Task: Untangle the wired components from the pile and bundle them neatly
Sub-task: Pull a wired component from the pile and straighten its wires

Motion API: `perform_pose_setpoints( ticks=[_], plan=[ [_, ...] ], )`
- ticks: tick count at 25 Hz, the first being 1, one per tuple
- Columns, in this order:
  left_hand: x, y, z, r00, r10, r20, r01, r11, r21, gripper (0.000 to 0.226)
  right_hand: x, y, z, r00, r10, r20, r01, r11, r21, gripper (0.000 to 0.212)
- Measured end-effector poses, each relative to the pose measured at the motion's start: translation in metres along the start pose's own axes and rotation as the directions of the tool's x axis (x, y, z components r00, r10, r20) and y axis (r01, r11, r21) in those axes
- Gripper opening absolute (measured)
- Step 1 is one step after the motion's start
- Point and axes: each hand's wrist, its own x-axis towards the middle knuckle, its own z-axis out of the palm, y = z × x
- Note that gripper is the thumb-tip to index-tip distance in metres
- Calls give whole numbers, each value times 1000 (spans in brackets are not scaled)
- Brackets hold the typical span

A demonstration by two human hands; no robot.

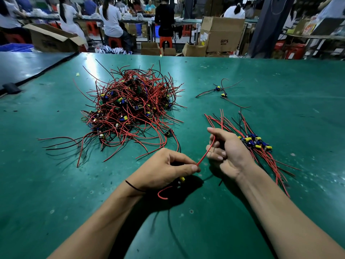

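Pinching red wire (205,156), curled fingers (193,167) of left hand (163,168), right hand (230,150)

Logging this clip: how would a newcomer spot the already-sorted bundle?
On the green table, look right of the big tangled pile, just beside the right hand. The sorted bundle lies there: its wires run roughly parallel and its blue-and-yellow parts cluster together, unlike the pile's jumble.

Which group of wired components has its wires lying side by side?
The flat red-and-black wire bundle beside the right hand; the large red pile is tangled.
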Motion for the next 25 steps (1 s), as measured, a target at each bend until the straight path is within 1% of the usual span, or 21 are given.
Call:
perform_pose_setpoints(
  ticks=[2, 3, 5, 7, 8, 10, 12, 14, 17, 18, 20, 21, 22, 23, 24, 25],
  plan=[
    [1, 0, 0, 1000, -6, -18, 6, 1000, -4, 9, -4, -6, 0, 982, 148, 118, -164, 976, 142, 28],
    [1, 0, 0, 1000, -7, -22, 7, 1000, -7, 9, -6, -8, 0, 966, 187, 176, -218, 960, 177, 27],
    [0, 0, 1, 1000, -4, -25, 4, 1000, -3, 10, -10, -8, 1, 953, 208, 222, -249, 953, 175, 25],
    [0, 1, 2, 999, 1, -41, -1, 1000, -2, 9, -11, -6, 3, 975, 152, 163, -172, 978, 118, 25],
    [1, 1, 3, 998, 0, -65, -1, 1000, -10, 10, -9, -4, 4, 987, 104, 120, -114, 990, 85, 29],
    [3, -1, 3, 990, 3, -138, -6, 1000, -23, 12, -7, -1, 5, 997, 30, 72, -32, 999, 36, 45],
    [5, -1, 4, 977, 15, -211, -25, 999, -46, 16, -5, 1, 5, 997, -9, 73, 7, 1000, 23, 56],
    [5, -1, 4, 962, 11, -273, -39, 995, -95, 17, -5, 2, 4, 996, -30, 82, 29, 999, 16, 58],
    [5, 0, 4, 938, -16, -347, -53, 980, -189, 19, -4, 6, 4, 995, -58, 79, 61, 997, -36, 57],
    [6, 1, 3, 928, -29, -370, -54, 976, -210, 20, -5, 9, 4, 995, -68, 79, 74, 994, -75, 53],
    [6, 2, 2, 903, -63, -425, -52, 966, -255, 21, -8, 16, 4, 987, -116, 112, 137, 969, -204, 35],
    [6, 2, 2, 886, -88, -455, -57, 954, -295, 21, -10, 20, 4, 976, -157, 152, 196, 936, -292, 23],
    [6, 4, 1, 867, -121, -483, -66, 933, -353, 21, -12, 24, 3, 958, -203, 202, 271, 870, -413, 13],
    [6, 4, -1, 846, -158, -509, -80, 907, -414, 21, -15, 27, 4, 933, -252, 259, 357, 752, -554, 6],
    [7, 4, -4, 823, -194, -535, -93, 881, -463, 21, -18, 30, 5, 898, -292, 329, 439, 603, -666, 8],
    [7, 4, -6, 798, -223, -560, -102, 866, -490, 21, -20, 33, 6, 864, -309, 398, 503, 483, -717, 15]
  ],
)
